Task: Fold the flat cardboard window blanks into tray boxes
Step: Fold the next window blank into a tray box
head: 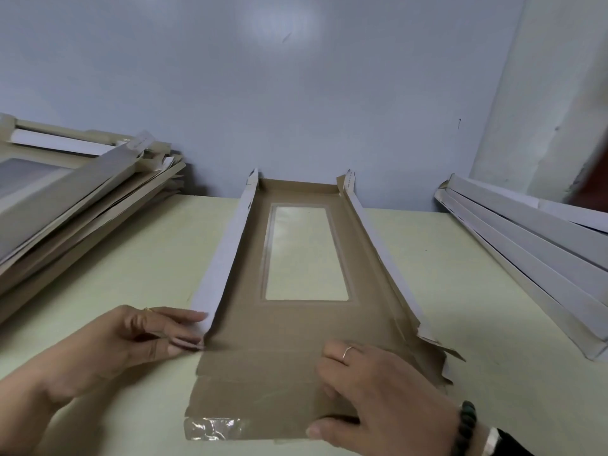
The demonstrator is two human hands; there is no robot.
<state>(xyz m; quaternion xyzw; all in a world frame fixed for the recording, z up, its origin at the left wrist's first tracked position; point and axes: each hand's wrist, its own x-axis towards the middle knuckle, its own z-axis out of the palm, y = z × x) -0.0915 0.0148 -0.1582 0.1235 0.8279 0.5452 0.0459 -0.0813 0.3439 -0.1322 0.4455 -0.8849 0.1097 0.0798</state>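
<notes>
Where the pale green table (460, 291) meets the blue-grey wall (296, 77), a long cardboard blank (296, 324) lies brown side up in the middle, running from the near edge to the wall. Its two long side flaps are folded up, showing white outer faces, and the far end flap stands against the wall. A clear window (306, 253) sits in the far half of its floor, the table showing through. The near end panels lie flat, creased across, with a strip of shiny tape (214, 428) at the near left corner.

On the left, a stack of folded trays (65, 199) rests slanted near the wall. On the right, a pile of white-faced blanks (533, 251) leans along the table's far right side, well apart from the middle blank.

The left hand (131, 343) is at the near end of the left side flap, fingers and thumb pinching the flap's corner where it meets the floor. The right hand (378, 396) lies on the flat near panels, fingers bent and pressing down, thumb at the near edge; whether it clamps the panel cannot be told. A thin ring (347, 352) is on one finger and a dark bead bracelet (467, 426) circles the wrist.
</notes>
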